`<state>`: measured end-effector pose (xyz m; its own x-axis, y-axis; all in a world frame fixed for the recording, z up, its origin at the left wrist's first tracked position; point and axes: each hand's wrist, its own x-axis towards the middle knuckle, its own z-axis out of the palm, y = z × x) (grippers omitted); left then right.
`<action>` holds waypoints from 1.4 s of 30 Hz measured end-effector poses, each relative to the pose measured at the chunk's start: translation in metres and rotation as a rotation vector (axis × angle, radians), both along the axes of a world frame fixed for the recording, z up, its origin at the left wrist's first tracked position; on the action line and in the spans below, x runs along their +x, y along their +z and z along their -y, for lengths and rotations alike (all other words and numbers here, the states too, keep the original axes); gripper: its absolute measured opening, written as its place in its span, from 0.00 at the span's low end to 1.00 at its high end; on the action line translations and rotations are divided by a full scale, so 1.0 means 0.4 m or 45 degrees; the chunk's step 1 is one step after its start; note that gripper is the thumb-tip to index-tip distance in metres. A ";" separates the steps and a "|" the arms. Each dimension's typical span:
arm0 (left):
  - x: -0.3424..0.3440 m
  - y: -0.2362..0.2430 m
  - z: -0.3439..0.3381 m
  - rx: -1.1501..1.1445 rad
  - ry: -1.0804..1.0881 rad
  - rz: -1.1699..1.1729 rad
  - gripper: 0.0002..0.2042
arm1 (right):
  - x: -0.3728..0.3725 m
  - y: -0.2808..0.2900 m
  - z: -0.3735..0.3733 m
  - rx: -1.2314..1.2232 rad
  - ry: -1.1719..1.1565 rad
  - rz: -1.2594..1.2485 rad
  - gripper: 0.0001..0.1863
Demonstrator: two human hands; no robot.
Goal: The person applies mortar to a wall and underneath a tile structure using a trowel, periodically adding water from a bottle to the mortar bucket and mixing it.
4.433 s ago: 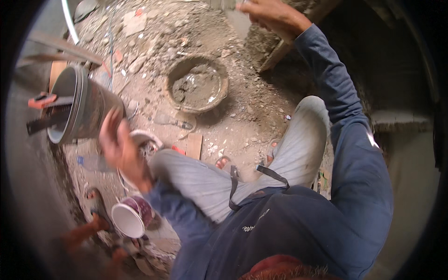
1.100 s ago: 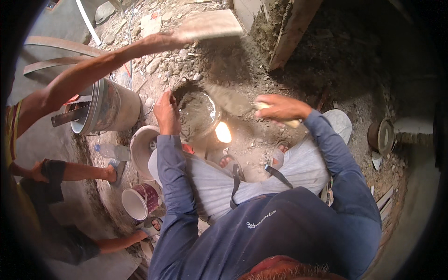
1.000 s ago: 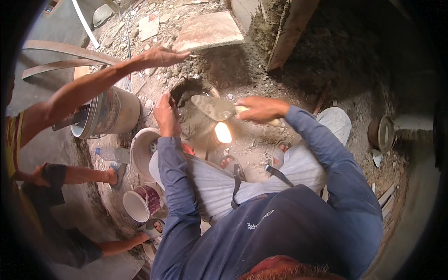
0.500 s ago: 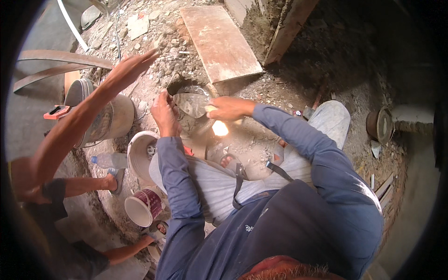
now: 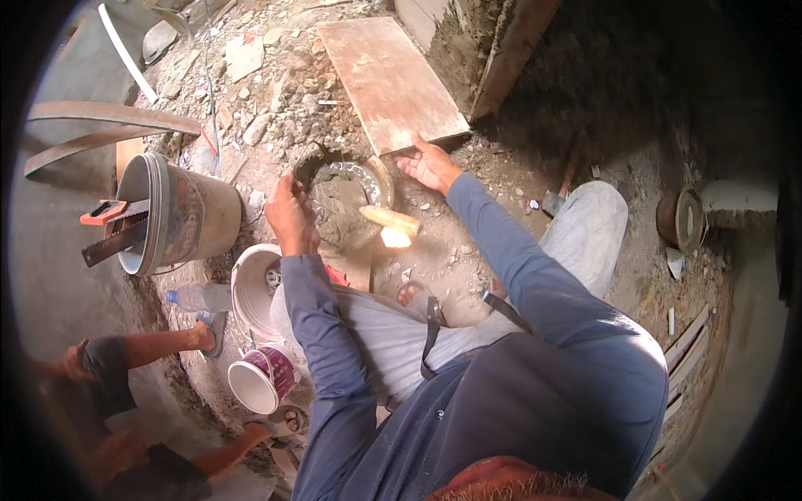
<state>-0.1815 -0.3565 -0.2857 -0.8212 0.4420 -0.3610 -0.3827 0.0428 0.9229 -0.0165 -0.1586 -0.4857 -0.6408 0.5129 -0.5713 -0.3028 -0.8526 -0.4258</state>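
A trowel with a yellowish wooden handle (image 5: 391, 220) lies with its blade end on wet grey mortar (image 5: 338, 204); mortar hides most of the blade. The mortar sits by a round, pale-rimmed opening (image 5: 383, 179) in the rubble. My left hand (image 5: 288, 219) is closed at the mortar's left edge, and what its fingers hold is hidden. Out ahead, my right hand (image 5: 430, 164) grips the near edge of a reddish-brown board (image 5: 388, 79), thumb on top and fingers at the edge.
At left stands a large bucket (image 5: 200, 213) with handsaws (image 5: 117, 234) in it. Closer are a white bucket (image 5: 251, 288), a plastic bottle (image 5: 200, 296) and a small maroon-and-white bucket (image 5: 255, 386). Another person's leg (image 5: 159, 342) is at lower left. A rough post (image 5: 510, 58) rises beyond the board.
My right hand has let go of the trowel handle and moved forward to the board. The trowel now rests lower. The other person's raised arm has dropped away from the saw bucket.
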 end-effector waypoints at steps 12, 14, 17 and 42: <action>-0.002 0.093 0.081 -0.021 0.040 -0.345 0.15 | -0.124 -0.152 0.041 0.173 -0.481 0.197 0.14; 0.003 0.083 0.077 -0.035 0.048 -0.319 0.15 | -0.116 -0.151 0.033 0.153 -0.408 0.219 0.13; -0.011 0.068 0.093 -0.042 0.087 -0.314 0.15 | -0.113 -0.111 0.047 0.113 -0.278 0.452 0.15; -0.303 -0.318 0.114 -1.053 0.209 -0.799 0.20 | -0.253 0.326 0.085 2.279 1.962 1.017 0.21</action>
<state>-0.3028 -0.4021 -0.4129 -0.9929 0.1183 0.0112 0.0958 0.7413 0.6643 -0.1176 -0.1927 -0.3554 -0.8311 0.1621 -0.5320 0.3742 0.8707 -0.3192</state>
